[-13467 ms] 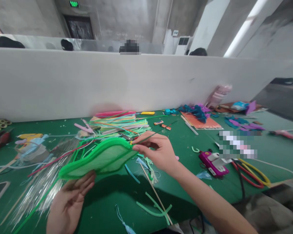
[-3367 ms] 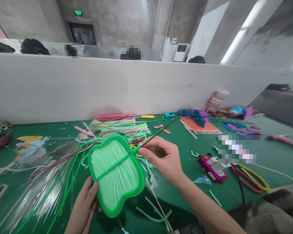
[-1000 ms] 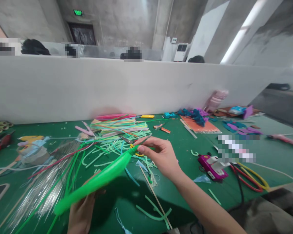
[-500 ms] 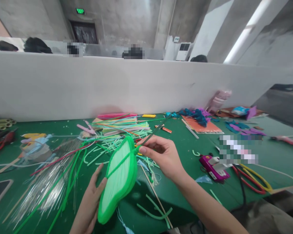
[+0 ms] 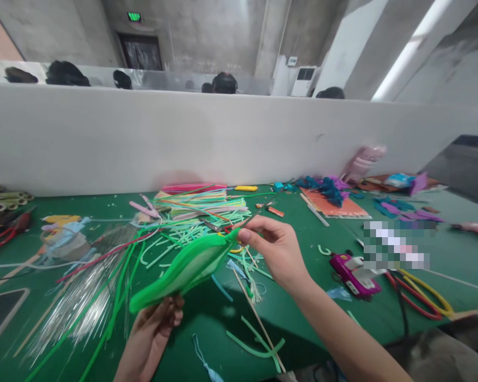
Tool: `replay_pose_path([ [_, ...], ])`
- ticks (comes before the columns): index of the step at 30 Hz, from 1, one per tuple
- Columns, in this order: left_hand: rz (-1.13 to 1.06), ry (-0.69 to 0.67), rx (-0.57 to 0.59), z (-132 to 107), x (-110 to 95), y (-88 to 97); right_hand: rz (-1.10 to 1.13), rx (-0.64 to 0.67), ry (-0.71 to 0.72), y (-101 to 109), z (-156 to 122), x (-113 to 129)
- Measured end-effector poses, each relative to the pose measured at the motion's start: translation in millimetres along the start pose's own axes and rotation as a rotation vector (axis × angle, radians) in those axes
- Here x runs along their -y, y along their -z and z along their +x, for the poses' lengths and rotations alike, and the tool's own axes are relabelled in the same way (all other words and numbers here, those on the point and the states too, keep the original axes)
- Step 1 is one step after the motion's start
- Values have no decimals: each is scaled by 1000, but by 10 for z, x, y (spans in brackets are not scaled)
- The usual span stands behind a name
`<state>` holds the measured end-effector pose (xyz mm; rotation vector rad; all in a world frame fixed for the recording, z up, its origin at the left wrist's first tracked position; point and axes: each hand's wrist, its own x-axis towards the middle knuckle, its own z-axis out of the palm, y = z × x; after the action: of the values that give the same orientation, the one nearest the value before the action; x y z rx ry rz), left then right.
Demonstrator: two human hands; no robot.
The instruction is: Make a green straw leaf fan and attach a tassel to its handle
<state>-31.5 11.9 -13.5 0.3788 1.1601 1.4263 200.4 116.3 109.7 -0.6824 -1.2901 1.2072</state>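
Observation:
A green leaf [image 5: 179, 268] made of fuzzy pipe cleaner, with a pale green inside, hangs over the table in a nearly edge-on tilt. My right hand [image 5: 276, 249] pinches the base of the leaf between thumb and fingertips, where a thin dark stem [image 5: 259, 210] runs up and away. Under the leaf's lower left part, my left hand [image 5: 157, 323] has its fingers curled against the underside; the leaf hides some of the fingertips. Below lie cut light green pipe cleaner pieces [image 5: 249, 342], a thin wooden stick [image 5: 255, 315] and a blue tassel [image 5: 211, 371].
Bundled pastel pipe cleaners [image 5: 201, 204] lie behind the leaf, partly over scissors [image 5: 213, 226]. Shiny wires [image 5: 87, 302] spread at left beside a glue gun [image 5: 63, 218]. A purple power strip [image 5: 356, 276] with cables and red-and-yellow handles [image 5: 422, 297] sits at right. A white partition [image 5: 231, 138] stands behind.
The leaf has turned from showing its broad face to nearly edge-on, its tip swinging up and left. My left hand has gone from open fingers beside it to curled fingers underneath.

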Motion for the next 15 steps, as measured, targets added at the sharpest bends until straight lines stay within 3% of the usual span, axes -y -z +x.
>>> replay_pose_path([
  [7,76,-56,-13,14,53,-24,-17,-13,17,52,-3,-27],
  [15,184,-90,-100,-85,-43,-154,1,-7,-33,78,-25,-23],
])
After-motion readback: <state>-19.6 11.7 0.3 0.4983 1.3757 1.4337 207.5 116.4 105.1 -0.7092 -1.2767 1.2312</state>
